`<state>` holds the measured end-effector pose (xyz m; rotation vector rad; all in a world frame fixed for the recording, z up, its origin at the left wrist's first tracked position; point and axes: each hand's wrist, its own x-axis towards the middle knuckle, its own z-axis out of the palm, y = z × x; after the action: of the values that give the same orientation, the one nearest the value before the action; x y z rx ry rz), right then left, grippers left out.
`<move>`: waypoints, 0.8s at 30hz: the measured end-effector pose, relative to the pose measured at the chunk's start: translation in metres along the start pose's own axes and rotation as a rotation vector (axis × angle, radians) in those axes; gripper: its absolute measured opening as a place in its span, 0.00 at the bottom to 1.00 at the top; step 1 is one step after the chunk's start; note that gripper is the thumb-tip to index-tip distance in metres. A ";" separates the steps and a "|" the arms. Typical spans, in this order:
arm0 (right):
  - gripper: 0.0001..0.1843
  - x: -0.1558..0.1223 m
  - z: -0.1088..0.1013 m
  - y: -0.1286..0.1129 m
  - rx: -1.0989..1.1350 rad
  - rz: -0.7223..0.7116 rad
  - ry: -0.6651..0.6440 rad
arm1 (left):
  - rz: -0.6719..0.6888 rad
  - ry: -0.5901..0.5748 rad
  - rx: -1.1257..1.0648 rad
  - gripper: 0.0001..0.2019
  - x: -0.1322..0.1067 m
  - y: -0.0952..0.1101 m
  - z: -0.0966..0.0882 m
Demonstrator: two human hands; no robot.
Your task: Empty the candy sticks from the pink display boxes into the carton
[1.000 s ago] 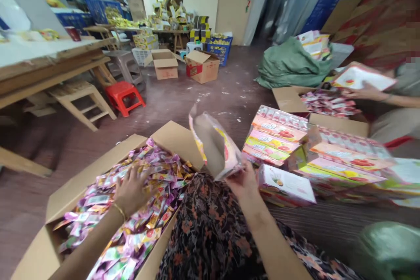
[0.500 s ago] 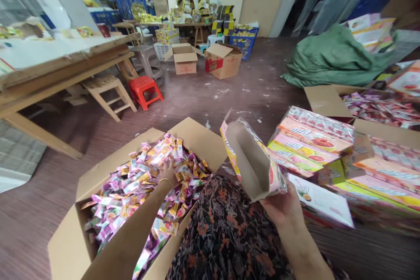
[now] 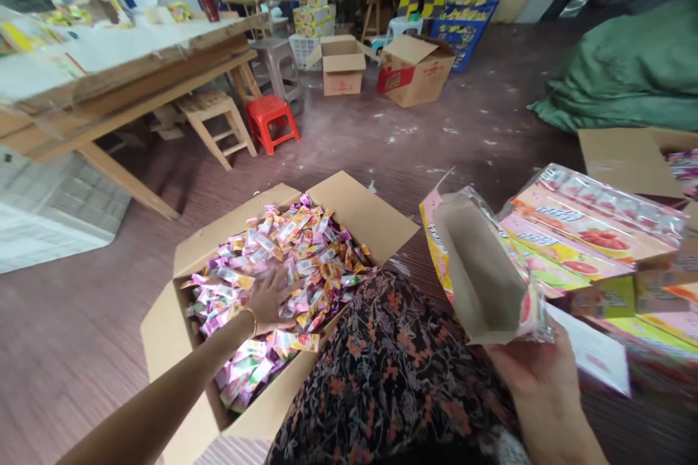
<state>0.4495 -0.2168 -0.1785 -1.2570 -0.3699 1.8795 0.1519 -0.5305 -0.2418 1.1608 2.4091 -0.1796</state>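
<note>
My left hand (image 3: 271, 301), a bracelet at its wrist, lies palm down with fingers spread on small wrapped candies (image 3: 321, 254). These pink, purple and orange packets fill a large cardboard carton (image 3: 254, 414) with its flaps folded out. On the other side, my right hand (image 3: 537, 360) grips the near end of an open paperboard candy box (image 3: 474, 261). The box is tilted, its grey inside bare, with clear film along its edges. Patterned dark fabric (image 3: 376, 378) over my lap lies between carton and box.
Printed candy boxes (image 3: 594, 232) are stacked at the right, beside another open carton (image 3: 627, 160) of packets. A green sack (image 3: 648, 73) lies behind them. A wooden table (image 3: 179, 62), a red stool (image 3: 271, 120) and open cartons (image 3: 342, 80) stand farther back.
My left hand has drawn back toward me and to the left over the candies, its fingers more spread. The view has turned left and down. My right hand still holds the box.
</note>
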 end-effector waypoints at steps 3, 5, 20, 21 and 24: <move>0.16 -0.005 0.005 0.000 -0.021 0.025 -0.013 | -0.091 0.009 0.002 0.44 -0.025 -0.017 0.036; 0.18 -0.008 0.006 -0.002 -0.037 0.023 -0.031 | -0.122 0.014 0.009 0.43 -0.033 -0.023 0.044; 0.19 -0.023 -0.015 0.001 -0.152 -0.099 0.036 | -0.027 0.116 -0.029 0.28 -0.020 0.022 0.060; 0.19 -0.024 -0.016 0.000 -0.154 -0.100 0.030 | -0.045 0.099 -0.026 0.28 -0.017 0.023 0.064; 0.22 -0.015 -0.031 -0.004 -0.089 -0.031 -0.018 | -0.024 0.030 -0.003 0.32 -0.023 0.026 0.053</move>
<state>0.4803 -0.2321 -0.1805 -1.2868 -0.4844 1.8666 0.2027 -0.5461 -0.2764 1.1413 2.4501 -0.1672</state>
